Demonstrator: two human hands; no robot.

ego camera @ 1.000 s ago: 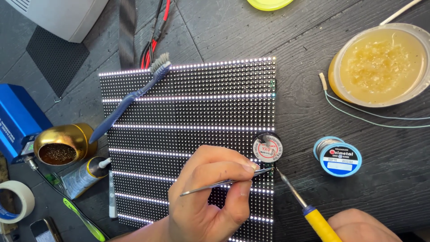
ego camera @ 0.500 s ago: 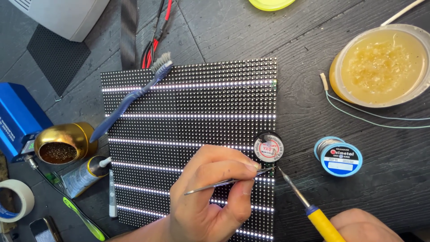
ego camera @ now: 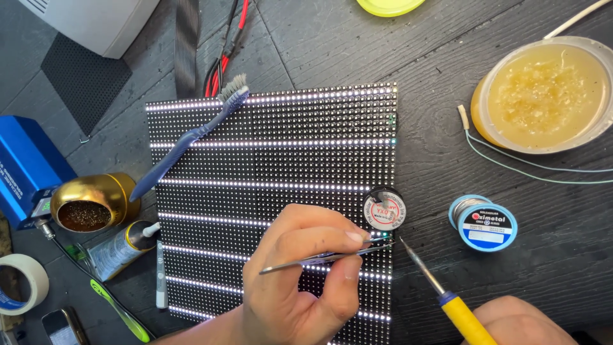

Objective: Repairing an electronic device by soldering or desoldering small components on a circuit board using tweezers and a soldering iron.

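A black LED matrix panel (ego camera: 274,166) lies flat on the dark wooden table, with lit white rows of dots. My left hand (ego camera: 300,281) pinches metal tweezers (ego camera: 325,257) whose tips rest near the panel's right edge, just under a small round tin (ego camera: 384,209). My right hand (ego camera: 520,322), at the bottom right, grips a yellow-handled soldering iron (ego camera: 440,291); its tip points up-left toward the tweezer tips. A blue toothbrush (ego camera: 191,134) lies across the panel's upper left corner.
A round tub of yellowish flux (ego camera: 543,96) sits top right with thin wires beside it. A blue solder spool (ego camera: 483,222) lies right of the panel. On the left: a gold cup (ego camera: 89,204), a glue tube (ego camera: 121,249), a tape roll (ego camera: 22,284), a blue box (ego camera: 25,166).
The lit rows on the panel have shifted position between frames. The tweezers and the soldering iron tip stay at nearly the same spot by the round tin.
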